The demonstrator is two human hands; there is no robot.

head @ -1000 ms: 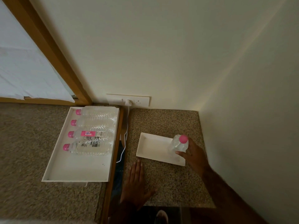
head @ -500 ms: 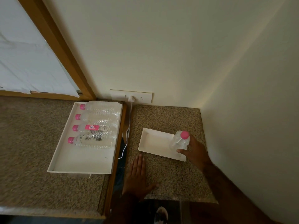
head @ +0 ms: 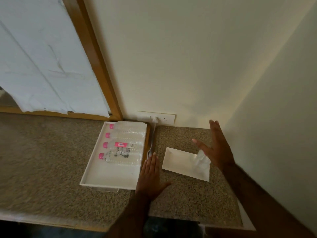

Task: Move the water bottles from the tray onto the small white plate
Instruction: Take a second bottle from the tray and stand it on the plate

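Several clear water bottles with pink caps [head: 124, 146] lie side by side in the far half of the white tray [head: 109, 177] on the left counter. The small white plate [head: 181, 164] sits on the right counter. One clear bottle [head: 201, 158] stands on the plate's right end, its top hidden behind my right hand [head: 216, 150]. That hand hovers just above and right of the bottle, fingers spread, holding nothing. My left hand [head: 151, 174] rests flat on the counter between tray and plate, fingers apart.
A wall socket with a white plug and cable [head: 155, 120] sits at the back, the cable dropping into the gap between the two counters. Walls close off the back and right. A wood-framed panel [head: 96, 57] stands at the left rear.
My right hand has let go of the bottle, opened and lifted away from it. The bottle stays standing on the plate. The camera has shifted, so the scene sits further right.
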